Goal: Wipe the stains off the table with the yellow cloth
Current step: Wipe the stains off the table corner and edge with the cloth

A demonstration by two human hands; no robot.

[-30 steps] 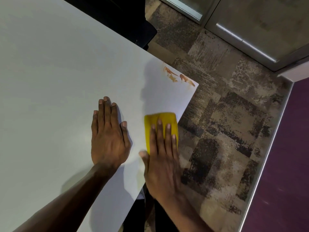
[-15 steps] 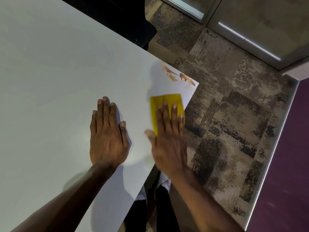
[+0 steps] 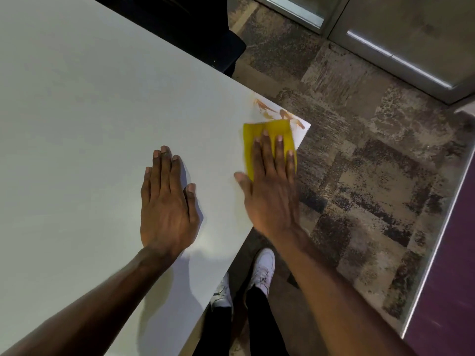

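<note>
A folded yellow cloth [image 3: 267, 129] lies flat near the far right corner of the white table [image 3: 90, 111]. My right hand [image 3: 272, 191] presses on it with flat, spread fingers, covering its near half. Orange-brown stains [image 3: 276, 113] streak the table corner just beyond the cloth's far edge, and the cloth touches the nearest smear. My left hand [image 3: 167, 201] rests palm down on the bare table, to the left of the cloth, holding nothing.
The table's right edge runs diagonally past my right hand, with patterned carpet [image 3: 372, 176] beyond. A dark chair [image 3: 195, 29] stands behind the far edge. My white shoes [image 3: 262, 271] show below the table edge. A purple wall [image 3: 449, 278] lies at right.
My right hand has slid the yellow cloth away from me along the table edge, up to the stains at the corner. My left hand has stayed in place.
</note>
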